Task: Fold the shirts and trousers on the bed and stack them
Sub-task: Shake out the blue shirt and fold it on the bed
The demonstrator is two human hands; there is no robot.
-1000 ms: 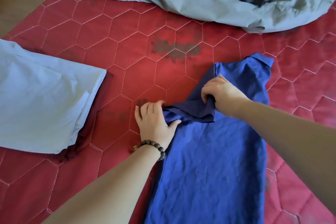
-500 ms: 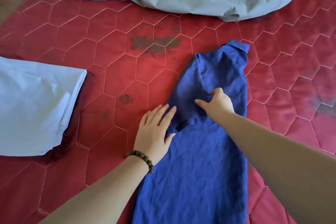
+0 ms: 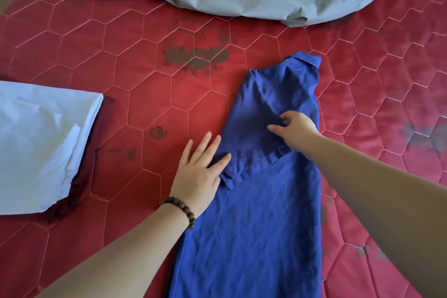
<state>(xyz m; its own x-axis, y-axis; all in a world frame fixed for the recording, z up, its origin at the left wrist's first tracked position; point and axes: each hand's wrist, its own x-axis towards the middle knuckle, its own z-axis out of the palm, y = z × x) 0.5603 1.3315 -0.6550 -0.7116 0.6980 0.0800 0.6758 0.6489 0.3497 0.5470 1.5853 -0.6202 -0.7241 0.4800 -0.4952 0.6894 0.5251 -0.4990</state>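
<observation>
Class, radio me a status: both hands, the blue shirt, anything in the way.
Left hand flat, open, on shirt's left edge. Right hand open, pressing the folded sleeve. Blue shirt part-folded on the bed. Nothing in the way.
</observation>
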